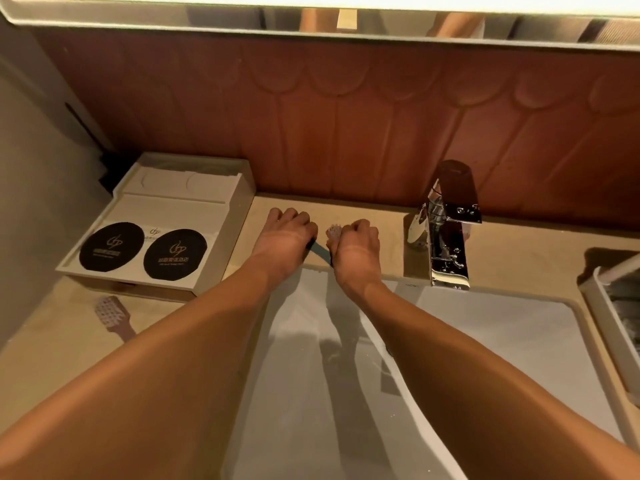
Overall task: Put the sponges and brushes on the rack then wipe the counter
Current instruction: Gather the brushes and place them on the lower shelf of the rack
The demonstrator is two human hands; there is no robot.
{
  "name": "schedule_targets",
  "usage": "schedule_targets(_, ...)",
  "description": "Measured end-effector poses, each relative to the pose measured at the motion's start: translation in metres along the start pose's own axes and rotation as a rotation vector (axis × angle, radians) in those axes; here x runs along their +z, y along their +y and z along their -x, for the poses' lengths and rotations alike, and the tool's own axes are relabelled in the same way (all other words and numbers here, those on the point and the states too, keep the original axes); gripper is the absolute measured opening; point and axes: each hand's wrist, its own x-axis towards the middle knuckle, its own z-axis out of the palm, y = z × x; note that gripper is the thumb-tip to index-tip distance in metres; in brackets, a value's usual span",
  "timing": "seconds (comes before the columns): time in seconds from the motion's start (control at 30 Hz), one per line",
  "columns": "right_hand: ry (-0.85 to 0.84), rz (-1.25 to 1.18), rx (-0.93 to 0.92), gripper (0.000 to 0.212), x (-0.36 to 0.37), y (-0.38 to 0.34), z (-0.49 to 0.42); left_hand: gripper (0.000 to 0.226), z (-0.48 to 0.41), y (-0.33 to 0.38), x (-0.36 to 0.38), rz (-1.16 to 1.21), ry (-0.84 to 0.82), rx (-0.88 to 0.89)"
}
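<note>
Forearms cross the sink [502, 344] to the back edge of the worktop [519, 244], left of the tap [446, 233]. The right hand [356, 242] is curled round a brush [334, 232]: white bristles stick out past the knuckles and a dark handle runs out toward the left hand [287, 233]. That hand rests knuckles-up with its fingers bent, at the handle's end; whether it pinches the handle I cannot tell. A second brush [112, 315] lies at the worktop's left edge, just in front of the tray [180, 209]. The rack [599, 303] stands at the right edge, well apart. Both brushes look light and stiff, probably slick if wet, so the handle is the place to grip, not the bristles.
</note>
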Motion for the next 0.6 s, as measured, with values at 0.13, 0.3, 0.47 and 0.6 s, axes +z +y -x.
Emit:
schedule_targets(0.13, 0.041, 0.1, -0.039, 0.038, 0.0, 0.004, 0.022, 0.038, 0.016, 0.01, -0.007, 0.011, -0.094, -0.033)
schedule_targets(0.3, 0.165, -0.077, -0.095, 0.026, -0.009, 0.003, 0.054, 0.037, 0.04, 0.022, -0.019, 0.057, -0.071, -0.001)
schedule_targets(0.47, 0.165, -0.073, -0.269, 0.035, -0.023, 0.016, 0.097, 0.036, 0.075, 0.043, -0.04, 0.002, 0.054, 0.153)
schedule_targets(0.6, 0.146, -0.002, -0.326, 0.029, -0.046, 0.03, 0.129, 0.041, 0.1, 0.065, -0.058, 0.007, 0.054, 0.19)
